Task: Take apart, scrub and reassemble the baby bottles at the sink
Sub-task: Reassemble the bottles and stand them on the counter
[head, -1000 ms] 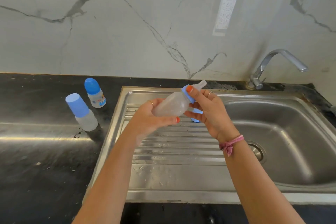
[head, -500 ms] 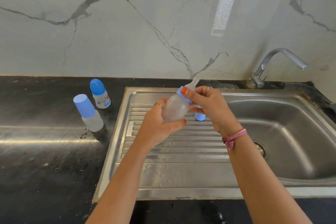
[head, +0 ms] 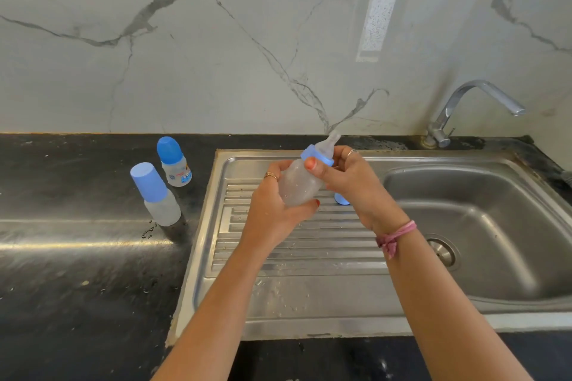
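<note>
Tilted more upright than a second ago, the frosted baby bottle (head: 298, 185) now points its clear teat (head: 329, 145) up toward the marble wall, held over the back of the steel drainboard (head: 294, 294). Left hand (head: 272, 210) wraps its fingers and thumb round the bottle's body. Right hand (head: 346, 179) pinches the blue collar ring (head: 317, 156) between thumb and curled fingers. Part of a blue cap (head: 342, 198) shows on the drainboard behind the right hand. Two capped bottles, a plain one (head: 156, 195) and a printed one (head: 173, 162), stand on the black counter (head: 77, 288) near the drainboard's back left corner.
</note>
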A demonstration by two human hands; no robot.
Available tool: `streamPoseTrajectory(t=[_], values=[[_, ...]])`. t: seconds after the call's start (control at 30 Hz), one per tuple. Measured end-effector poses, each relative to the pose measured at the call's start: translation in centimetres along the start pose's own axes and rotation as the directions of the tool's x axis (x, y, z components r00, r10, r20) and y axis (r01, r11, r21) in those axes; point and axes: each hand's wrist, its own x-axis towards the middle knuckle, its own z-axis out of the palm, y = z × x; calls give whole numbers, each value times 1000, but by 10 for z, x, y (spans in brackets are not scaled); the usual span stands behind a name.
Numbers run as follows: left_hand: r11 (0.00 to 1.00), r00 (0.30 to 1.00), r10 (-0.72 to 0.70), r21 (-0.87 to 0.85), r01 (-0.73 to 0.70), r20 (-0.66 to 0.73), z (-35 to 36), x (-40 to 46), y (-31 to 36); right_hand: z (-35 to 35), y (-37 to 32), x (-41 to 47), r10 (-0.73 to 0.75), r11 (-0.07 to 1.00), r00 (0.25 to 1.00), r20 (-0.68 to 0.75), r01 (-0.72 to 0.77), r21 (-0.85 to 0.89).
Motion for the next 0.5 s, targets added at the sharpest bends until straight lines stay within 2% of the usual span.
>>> streamPoseTrajectory(t=[0.07, 0.13, 0.2, 0.27, 0.33, 0.4, 0.47, 0.5], values=[[1000, 1000, -5, -7, 5, 4, -1, 0, -1, -6, 1, -1, 50, 996, 982, 180, -63, 67], [1000, 1000, -8, -23, 8, -1, -2, 1, -2, -9, 0, -2, 2, 975, 966, 260, -60, 216], [999, 1000, -10, -41, 10, -8, -1, 0, -2, 2, 1, -2, -28, 972, 990, 140, -6, 237], [998, 1000, -20, -55, 20, -2, 1, -1, -4, 21, 1, -1, 19, 990, 999, -43, -13, 144], [998, 1000, -30, -64, 30, -5, 2, -2, -5, 31, 2, 0, 56, 997, 995, -82, -52, 56], [996, 999, -31, -80, 30, -9, 1, -1, -6, 23, 4, 2, 80, 996, 993, 92, -84, 32], [994, 999, -36, -101, 35, -1, -1, 0, -8, 5, 3, 0, 52, 989, 955, 293, -90, 119], [994, 999, -37, -99, 37, 1, -1, 0, -7, -1, 2, -1, 34, 976, 946, 321, -101, 195]])
